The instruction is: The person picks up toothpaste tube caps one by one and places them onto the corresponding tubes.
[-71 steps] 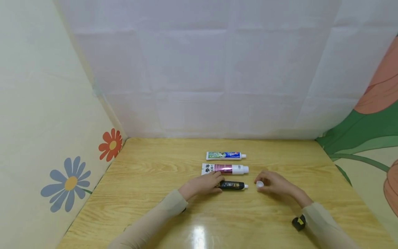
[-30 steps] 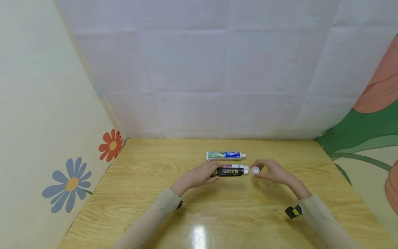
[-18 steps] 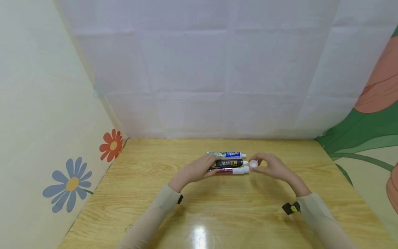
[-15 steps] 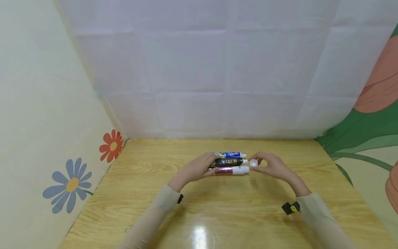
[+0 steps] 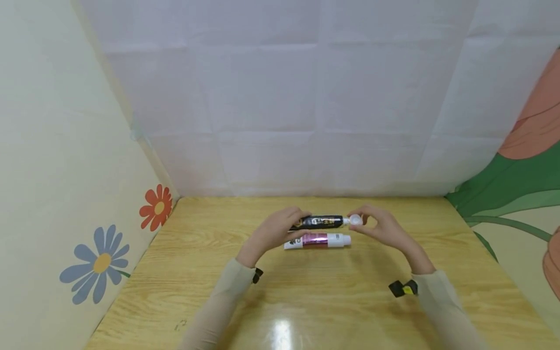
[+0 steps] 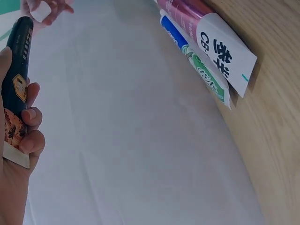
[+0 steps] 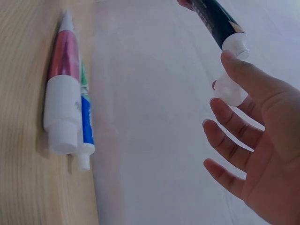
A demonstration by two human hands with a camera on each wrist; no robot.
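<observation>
My left hand (image 5: 275,232) grips a black toothpaste tube (image 5: 321,222), lifted above the table with its white nozzle pointing right. The fingers wrap round its crimped end in the left wrist view. Between thumb and index finger, my right hand (image 5: 385,228) pinches a small white cap (image 7: 228,91), held right at the nozzle (image 7: 236,44) of the black tube. A pink-and-white toothpaste tube (image 5: 317,240) lies on the table below. Beside it is a blue-and-green toothpaste tube (image 6: 201,70), hidden behind the black one in the head view.
The wood-grain table (image 5: 218,301) meets a white sheet (image 5: 262,121) at the back. Flower-patterned walls (image 5: 43,170) stand on both sides. A black wrist device (image 5: 402,288) sits at my right cuff, another (image 5: 257,275) at my left.
My left hand has lifted the black tube from the table and carried it away from me, over the other tubes. My right hand has brought the cap left and back to its nozzle.
</observation>
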